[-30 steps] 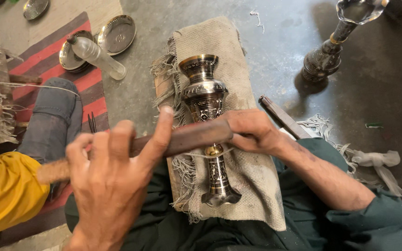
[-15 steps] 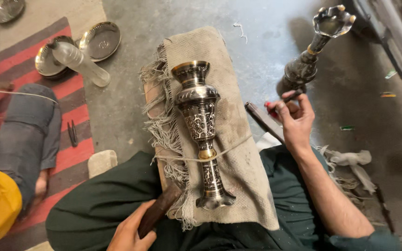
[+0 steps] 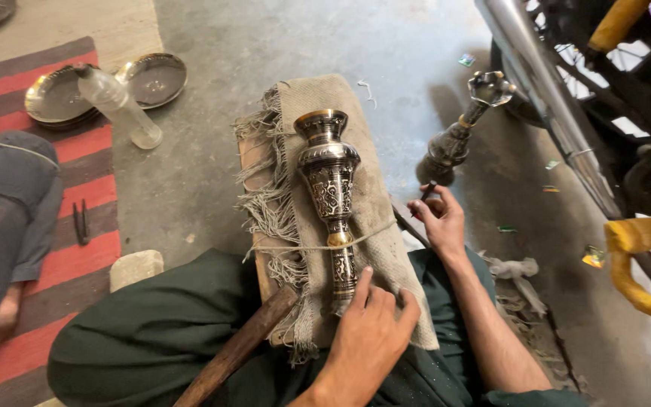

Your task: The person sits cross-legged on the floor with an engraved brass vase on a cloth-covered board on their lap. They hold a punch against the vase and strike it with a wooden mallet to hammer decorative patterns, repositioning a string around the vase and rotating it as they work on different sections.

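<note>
Nearest, left hand (image 3: pixel 367 332) laid over the foot of the engraved metal vase (image 3: pixel 331 197), fingers curled loosely on it, with a wooden handle (image 3: pixel 236 348) resting across the green-clothed lap just beside. Vase lying lengthwise on a frayed cloth (image 3: pixel 374 203) over a block, tied down by a string (image 3: pixel 295 247) across its stem; to the right, right hand (image 3: pixel 438 220) pinching a small dark tool (image 3: pixel 428 191) between fingertips. Farther off, a second metal stand (image 3: pixel 457 136) upright on the concrete floor (image 3: pixel 265 45), a plastic bottle (image 3: pixel 118 105) lying by metal plates (image 3: pixel 152 79) on a striped rug (image 3: pixel 77 188).
</note>
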